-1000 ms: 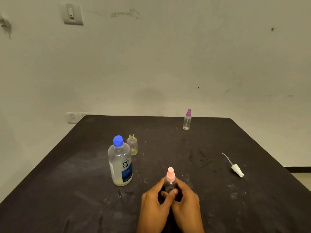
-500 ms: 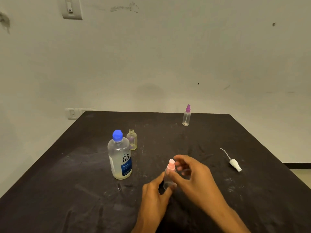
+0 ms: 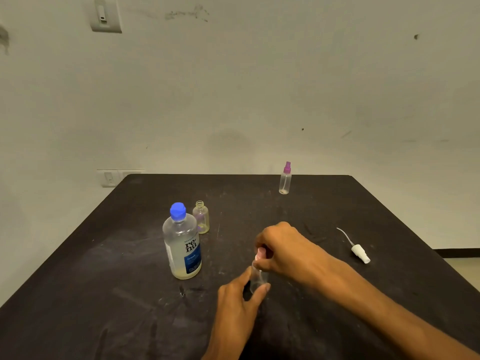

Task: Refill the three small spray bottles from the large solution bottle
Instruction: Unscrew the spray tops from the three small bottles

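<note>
Fingers: left thumb and forefinger (image 3: 262, 288) pinch the lower body of the small clear spray bottle (image 3: 257, 278); right fingers curl round its pink spray top (image 3: 260, 252)
Small clear spray bottle: upright on the black table (image 3: 104, 294), low centre, between both hands, mostly hidden by them
Left hand (image 3: 237, 305): comes up from 6 o'clock, thumb on the bottle's right, forefinger on its left
Right hand (image 3: 283, 248): reaches in from 4 o'clock, knuckles up, closed over the top
Large solution bottle (image 3: 183, 242): at 9 o'clock of the held bottle, well apart, blue cap on; label reads "re-nu", smaller print unreadable
Open small bottle (image 3: 201, 216): capless, just beside the large one at its 1 o'clock
Purple-topped spray bottle (image 3: 285, 179): at 12 o'clock, near the far edge
White spray head (image 3: 359, 252): lying at 3 o'clock, tube pointing away
</note>
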